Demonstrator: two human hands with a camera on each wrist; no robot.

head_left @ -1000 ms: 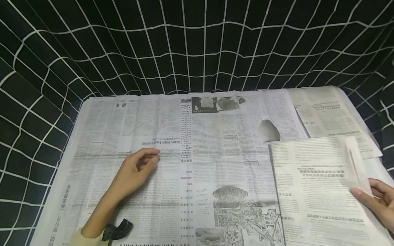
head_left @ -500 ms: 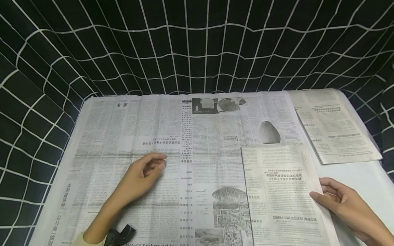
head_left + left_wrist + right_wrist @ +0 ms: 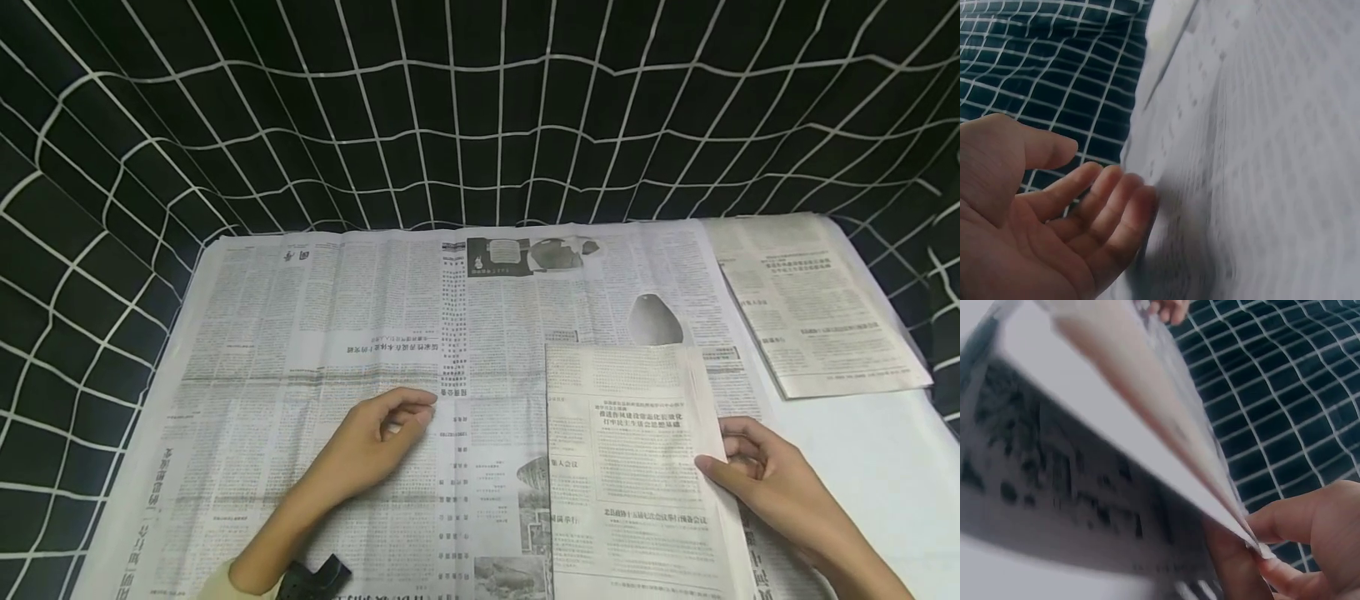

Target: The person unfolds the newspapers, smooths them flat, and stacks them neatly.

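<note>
Newspaper (image 3: pixel 626 467), folded, in my right hand (image 3: pixel 768 471): I pinch its right edge, thumb on top of the page, fingers behind. It sits right of centre, over the spread newspaper sheets (image 3: pixel 300 408), its lower edge running out of the head view. Headlines on it read upright to me, while most print on the sheets below is upside down. Right wrist view, partly blurred: layers meet at my pinch and gape apart away from it, so that edge is raised; whether the left edge touches the sheets, can't tell.

My left hand (image 3: pixel 390 442) is relaxed and free, fingers loosely bent, thumb near the index fingertip. It's over the left half of the sheets, left of the folded paper and well apart from it. Contact with the sheets: can't tell. Black strap (image 3: pixel 313 577) at that wrist, pale sleeve (image 3: pixel 234 583) beside it.

Second folded newspaper (image 3: pixel 828 312) lies flat at the far right corner, apart from mine. White surface (image 3: pixel 877 467) shows on the right, below it. Printed egg-like shape (image 3: pixel 655 319) shows just beyond my paper's top edge. Black cloth (image 3: pixel 495 108) with white grid lines hangs behind and down both sides.
</note>
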